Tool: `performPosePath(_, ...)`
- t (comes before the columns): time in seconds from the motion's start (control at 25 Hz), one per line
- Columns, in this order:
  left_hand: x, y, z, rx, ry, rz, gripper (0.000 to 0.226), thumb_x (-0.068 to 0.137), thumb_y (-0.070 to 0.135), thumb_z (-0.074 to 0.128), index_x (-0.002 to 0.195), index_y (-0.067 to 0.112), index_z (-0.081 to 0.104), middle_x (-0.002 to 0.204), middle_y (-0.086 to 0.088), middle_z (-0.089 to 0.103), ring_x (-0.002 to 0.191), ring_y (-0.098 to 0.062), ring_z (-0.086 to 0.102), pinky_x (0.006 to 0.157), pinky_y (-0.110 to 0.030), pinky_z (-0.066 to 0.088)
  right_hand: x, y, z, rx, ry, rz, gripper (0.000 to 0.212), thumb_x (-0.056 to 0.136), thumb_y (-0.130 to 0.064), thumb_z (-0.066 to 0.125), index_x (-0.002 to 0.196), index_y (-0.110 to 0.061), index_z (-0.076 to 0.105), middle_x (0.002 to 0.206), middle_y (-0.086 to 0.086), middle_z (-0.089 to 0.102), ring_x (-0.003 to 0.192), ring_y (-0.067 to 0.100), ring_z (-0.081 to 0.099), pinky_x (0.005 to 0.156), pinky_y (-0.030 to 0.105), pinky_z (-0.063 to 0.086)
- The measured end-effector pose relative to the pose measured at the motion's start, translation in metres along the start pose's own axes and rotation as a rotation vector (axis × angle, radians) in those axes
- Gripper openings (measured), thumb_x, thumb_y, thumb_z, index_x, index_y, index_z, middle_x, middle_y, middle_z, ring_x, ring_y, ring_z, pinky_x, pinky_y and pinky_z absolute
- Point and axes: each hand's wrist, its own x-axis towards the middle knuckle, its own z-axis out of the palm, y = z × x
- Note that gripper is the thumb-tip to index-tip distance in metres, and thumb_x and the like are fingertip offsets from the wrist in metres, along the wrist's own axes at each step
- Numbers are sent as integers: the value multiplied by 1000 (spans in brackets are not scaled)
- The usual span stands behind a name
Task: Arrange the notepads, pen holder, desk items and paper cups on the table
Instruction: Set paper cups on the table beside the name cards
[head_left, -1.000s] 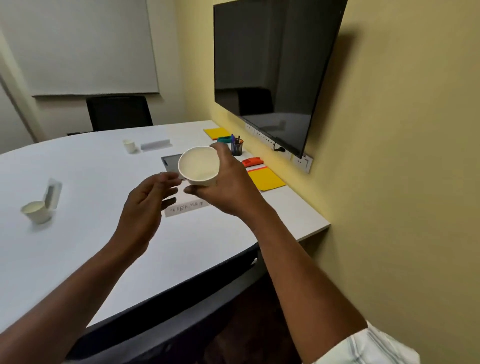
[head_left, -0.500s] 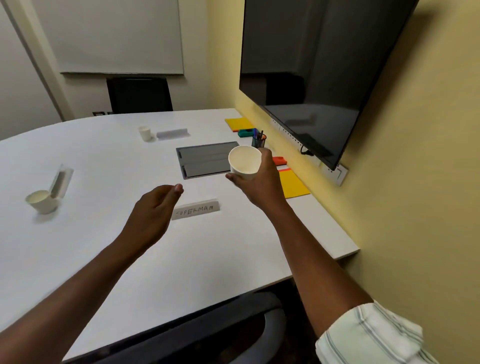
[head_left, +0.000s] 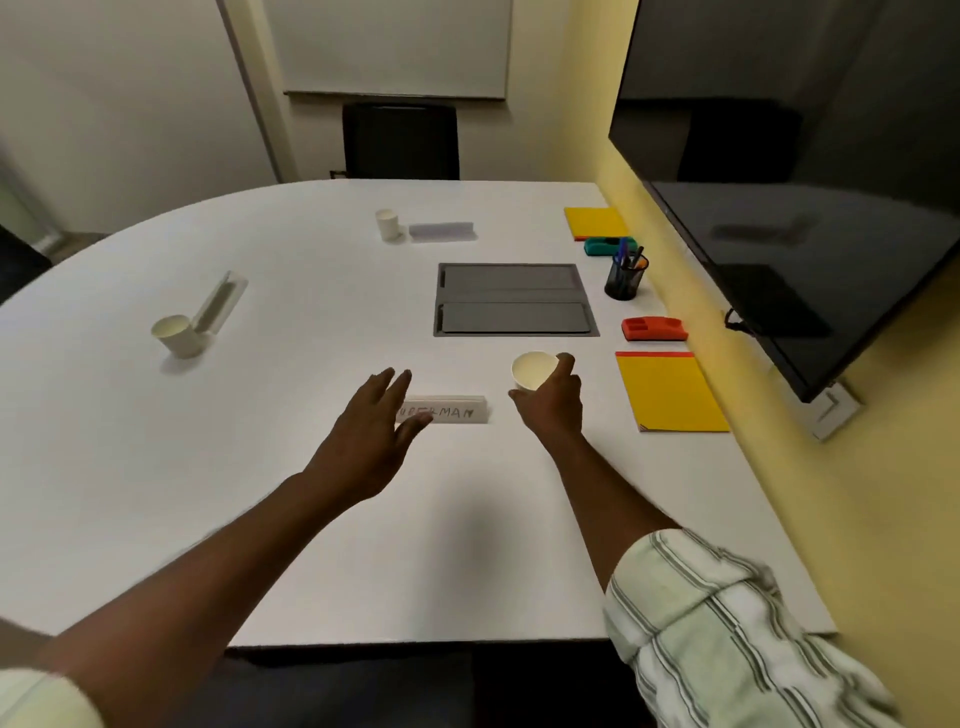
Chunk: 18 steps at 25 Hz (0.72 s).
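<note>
White paper left cup (head_left: 176, 335) stands on the table (head_left: 311, 545) at far left. Next, the left hand (head_left: 371, 431) hovers, fingers straight and spread, covering the nameplate's (head_left: 452, 410) left end. Right of it, the right hand (head_left: 553, 402) curls round a second cup (head_left: 532, 370), near the yellow notepad (head_left: 670, 392); the pen holder (head_left: 626, 278) stands farther back.

yellow notepad (head_left: 670, 392) — striped sleeve (head_left: 727, 623)
</note>
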Motion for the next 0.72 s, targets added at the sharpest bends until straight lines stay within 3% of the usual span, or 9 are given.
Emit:
performPosePath(0.12,5,-3,33,22,-4,-72,67,95,44,42,151,17,15,159,-3,15,147,-17,9,116,-27,10,36,31,21,-51,-80,15,78,80,-21,74,140,-19,24,124,18,44,106,40,56,82,38,46)
performPosePath(0.32,4,-7,73,1,-90,-211,72,95,48,38,152,17,6,160,2,11,147,-12,5,116,-25,9,69,62,54,-71,-200,-1,80,82,-18,71,144,-19,21,123,19,45,106,39,56,84,40,47)
performPosePath(0.72,14,-21,88,-16,-97,-333,69,95,49,36,152,19,9,159,4,12,147,-9,5,115,-23,8,100,80,97,-3,-266,73,86,82,-10,70,146,-11,12,135,19,41,121,38,48,98,43,42)
